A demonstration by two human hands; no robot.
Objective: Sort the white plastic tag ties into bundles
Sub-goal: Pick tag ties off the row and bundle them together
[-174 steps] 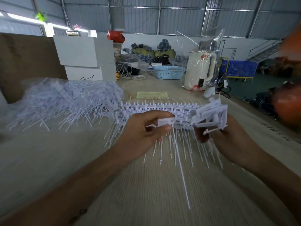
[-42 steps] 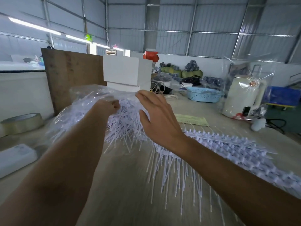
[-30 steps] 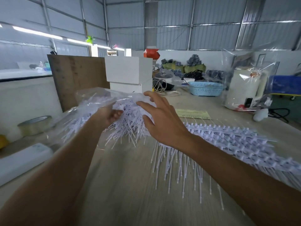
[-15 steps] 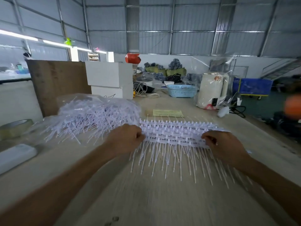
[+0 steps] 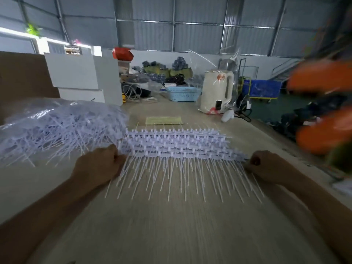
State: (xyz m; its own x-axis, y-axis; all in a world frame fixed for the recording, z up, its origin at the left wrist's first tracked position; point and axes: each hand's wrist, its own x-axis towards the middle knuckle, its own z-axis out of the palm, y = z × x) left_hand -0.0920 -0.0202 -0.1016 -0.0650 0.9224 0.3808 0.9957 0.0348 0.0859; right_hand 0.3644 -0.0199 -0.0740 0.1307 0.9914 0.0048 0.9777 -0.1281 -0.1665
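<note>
A stack of tag tie strips (image 5: 177,144) lies flat across the middle of the tabletop (image 5: 171,225), heads lined up in rows and thin tails fanning toward the person. The left hand (image 5: 99,166) grips the stack's left end with curled fingers, and the right hand (image 5: 266,166) pinches its right end, so the strips are squared up between them. To the left, just beside the stack, a big loose heap of ties (image 5: 57,128) sits partly under clear plastic wrap and looks untouched by any order.

As for progress, I judge the work to be early: one layered stack is gathered and aligned, nothing in view ties it off as a finished bundle, and the heap that remains is far larger than what has been sorted. The frame is motion-blurred, so whether a band or clip already holds the stack cannot be told.

Compared with a second or so ago, both hands have left the loose heap, where they were reaching in and pulling at ties, and have come to the ends of the stack. Half a second ago they were already there; since then the grip has only settled and the view has dropped closer.
</note>
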